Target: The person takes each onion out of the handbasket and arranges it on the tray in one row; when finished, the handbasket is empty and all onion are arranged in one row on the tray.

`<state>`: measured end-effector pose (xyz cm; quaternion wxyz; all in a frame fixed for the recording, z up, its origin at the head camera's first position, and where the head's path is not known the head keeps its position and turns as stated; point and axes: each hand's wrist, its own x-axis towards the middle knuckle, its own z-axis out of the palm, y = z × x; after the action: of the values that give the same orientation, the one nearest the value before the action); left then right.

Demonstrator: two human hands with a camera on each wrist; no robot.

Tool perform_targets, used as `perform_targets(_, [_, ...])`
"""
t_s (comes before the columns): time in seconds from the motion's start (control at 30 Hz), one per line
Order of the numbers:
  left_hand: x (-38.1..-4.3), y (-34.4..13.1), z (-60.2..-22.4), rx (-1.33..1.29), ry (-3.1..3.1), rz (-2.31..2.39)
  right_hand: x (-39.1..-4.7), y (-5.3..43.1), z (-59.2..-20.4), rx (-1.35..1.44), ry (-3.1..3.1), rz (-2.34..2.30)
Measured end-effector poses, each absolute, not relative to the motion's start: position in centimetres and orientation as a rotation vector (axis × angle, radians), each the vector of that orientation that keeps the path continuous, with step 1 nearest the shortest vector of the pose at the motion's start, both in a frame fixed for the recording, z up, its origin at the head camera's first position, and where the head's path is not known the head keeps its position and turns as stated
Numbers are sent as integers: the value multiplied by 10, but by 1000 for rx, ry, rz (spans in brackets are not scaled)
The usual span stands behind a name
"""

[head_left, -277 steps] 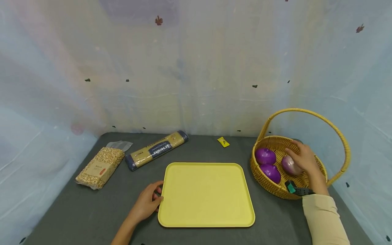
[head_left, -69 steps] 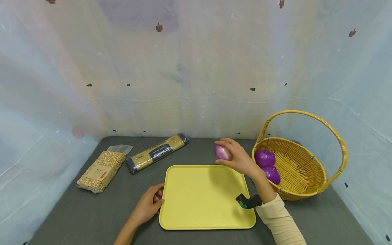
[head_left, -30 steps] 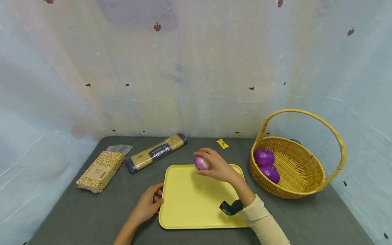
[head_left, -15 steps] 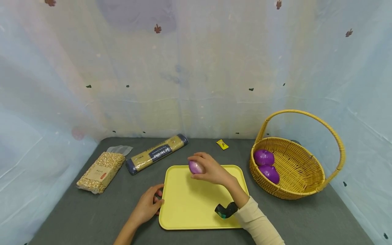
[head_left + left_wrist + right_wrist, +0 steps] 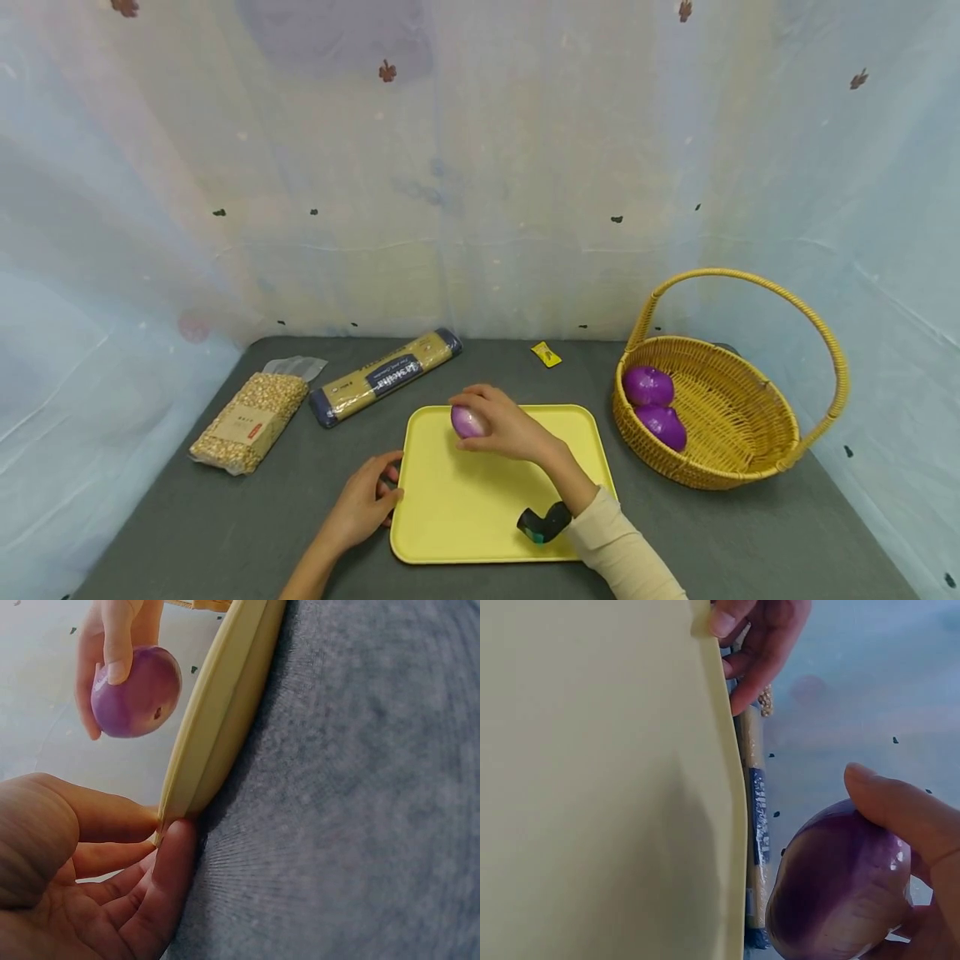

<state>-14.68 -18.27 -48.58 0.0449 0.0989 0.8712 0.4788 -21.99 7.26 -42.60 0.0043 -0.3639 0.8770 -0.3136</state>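
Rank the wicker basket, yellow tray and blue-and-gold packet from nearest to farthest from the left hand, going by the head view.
From the left hand:
1. Yellow tray: touching, pinched at its left edge.
2. Blue-and-gold packet: farther back, beyond the tray's far left corner.
3. Wicker basket: far right, past the tray.

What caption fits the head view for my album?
Right hand holds a purple onion above the yellow tray; left hand grips the tray's edge.

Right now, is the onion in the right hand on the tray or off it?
Off: the right hand holds the onion up, and the left wrist view shows a gap between it and the tray.
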Motion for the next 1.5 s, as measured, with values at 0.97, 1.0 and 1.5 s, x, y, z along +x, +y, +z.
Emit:
perform_targets(0.97, [-145, -181, -483, 329, 2626, 1535, -219, 54, -443, -1229, 2718, -912])
perform_targets(1.0, [-145, -181, -483, 334, 2627, 1537, -219, 53, -444, -1232, 2716, -911])
perform_targets(1.5, [-147, -182, -487, 302, 2645, 1501, -218, 45, -448, -1213, 2706, -857])
